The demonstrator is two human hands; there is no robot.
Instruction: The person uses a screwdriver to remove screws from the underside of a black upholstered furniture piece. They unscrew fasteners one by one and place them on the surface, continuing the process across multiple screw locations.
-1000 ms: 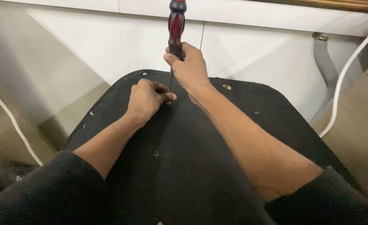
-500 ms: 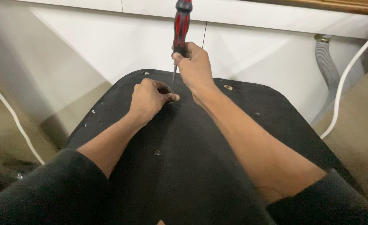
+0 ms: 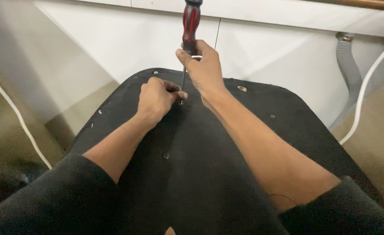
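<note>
Two white panels [image 3: 126, 39] fill the background behind a wide black padded panel [image 3: 226, 174], which lies flat under both arms and takes up most of the view, its curved far edge running close along the white panels. Bare floor [image 3: 377, 130] shows off its right side and a shadowed strip of floor off its left. A grey ribbed hose [image 3: 347, 65] drops down the wall at the far right, with a white cable [image 3: 366, 91] curving just beside it; another white cable [image 3: 13, 117] crosses the left floor, well apart from the hands. Near the far middle of the black panel, the right hand [image 3: 205, 69] has its grip wrapped tight around a red and black screwdriver [image 3: 190, 26], held nearly upright, its thin shaft coming down to the panel. The left hand [image 3: 157, 98] rests knuckles-up on the panel, its grip pinched together right at the shaft's tip; what it pinches is hidden. Small screws [image 3: 166, 156] dot the panel: one between the forearms, one to the right [image 3: 273, 116], and a light fitting [image 3: 242, 88] near the far edge.
</note>
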